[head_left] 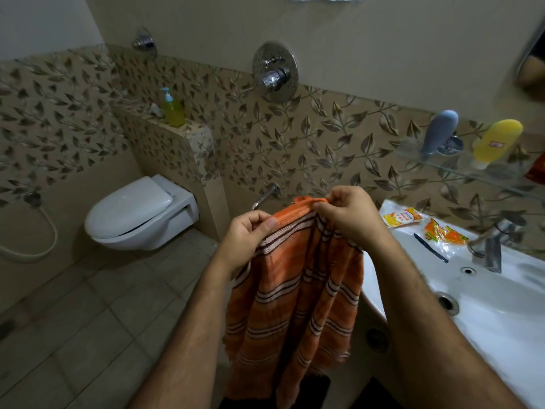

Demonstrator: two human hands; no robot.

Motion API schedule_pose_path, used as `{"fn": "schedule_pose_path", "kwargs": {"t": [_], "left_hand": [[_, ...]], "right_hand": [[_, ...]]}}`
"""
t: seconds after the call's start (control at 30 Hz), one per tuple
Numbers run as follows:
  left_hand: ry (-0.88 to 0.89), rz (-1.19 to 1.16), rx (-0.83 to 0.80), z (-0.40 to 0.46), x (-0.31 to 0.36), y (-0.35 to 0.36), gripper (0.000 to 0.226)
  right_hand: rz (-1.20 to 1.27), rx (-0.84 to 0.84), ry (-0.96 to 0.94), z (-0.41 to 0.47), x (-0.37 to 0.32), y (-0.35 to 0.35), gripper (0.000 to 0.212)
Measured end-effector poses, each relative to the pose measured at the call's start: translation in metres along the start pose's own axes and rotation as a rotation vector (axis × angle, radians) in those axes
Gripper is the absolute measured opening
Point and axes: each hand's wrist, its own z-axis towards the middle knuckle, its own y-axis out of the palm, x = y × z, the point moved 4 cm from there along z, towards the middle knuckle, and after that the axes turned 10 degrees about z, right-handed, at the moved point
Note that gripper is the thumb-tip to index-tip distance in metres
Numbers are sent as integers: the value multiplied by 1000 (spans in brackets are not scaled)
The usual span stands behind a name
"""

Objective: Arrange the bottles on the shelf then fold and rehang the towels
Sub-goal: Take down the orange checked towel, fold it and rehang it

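Note:
An orange towel [295,296] with white and dark stripes hangs in front of me, held up by its top edge. My left hand [246,231] grips the left part of that edge. My right hand [348,215] pinches the edge at its highest point, a little farther from me. On the glass shelf [483,169] at the right stand a grey-blue bottle [438,134] and a yellow bottle [495,143], both cap down. A red item shows at the frame's right edge, mostly cut off.
A white washbasin [501,314] with a chrome tap [486,240] and plastic sachets [421,224] is at the right. A wall-hung toilet [138,214] is at the left. A yellow soap pump bottle [172,109] stands on the tiled ledge. A shower mixer [274,73] is on the wall.

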Motion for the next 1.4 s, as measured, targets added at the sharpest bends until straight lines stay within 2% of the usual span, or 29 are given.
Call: {"fn": "schedule_pose_path", "kwargs": {"t": [0.07,0.1,0.17,0.2,0.23,0.3,0.33,0.43,0.53,0.63,0.67,0.77,0.8,0.9,0.97,1.03,1.1,1.2,1.3,1.4], "left_hand": [[29,39,2,0,10,1,9],[50,75,2,1,17,3,9],[97,166,-23,1,30,10,7],[125,212,-60,1,37,14,7],[145,244,-99,0,41,17,6],[167,268,-143,0,47,20,5],[175,278,-145,1,48,20,5],[124,207,-139,3,40,18,10],[30,144,-154,4,24,18,19],[42,126,-92,7,25,19,17],[64,119,-58,10,31,20,13],[153,229,-102,18,55,29,10],[173,270,-146,19,61,35,10],[213,319,-182,25,74,44,10],[236,345,-215,27,79,48,8],[241,337,-237,29,79,48,5],[236,270,-234,31,76,44,3],[168,167,-217,31,64,41,15],[42,54,-177,25,46,33,22],[50,15,-71,23,43,22,10]], "right_hand": [[-47,-47,29,-2,6,0,20],[-31,-111,40,-5,5,2,25],[65,-291,33,-12,-2,9,60],[81,-382,17,-15,-6,12,67],[88,-466,-1,-18,-11,15,60],[64,-548,-4,-21,-12,17,21],[62,-537,-4,-21,-12,15,13],[136,-426,5,-16,-8,2,25],[153,-201,-1,-3,-1,-14,22],[72,2,-54,4,2,-28,17],[45,-11,-75,3,-3,-30,17],[83,-283,-53,-4,-11,-22,61],[90,-376,-48,-5,-12,-17,62],[66,-515,-72,-7,-11,-6,26],[198,-523,-66,-6,-8,-4,14],[331,-526,-70,-7,-8,-6,13],[357,-498,-44,-6,-8,-10,14],[329,-347,-62,1,-8,-23,21],[456,-201,-79,6,-9,-36,23],[461,-137,-50,6,-3,-42,18]]}}
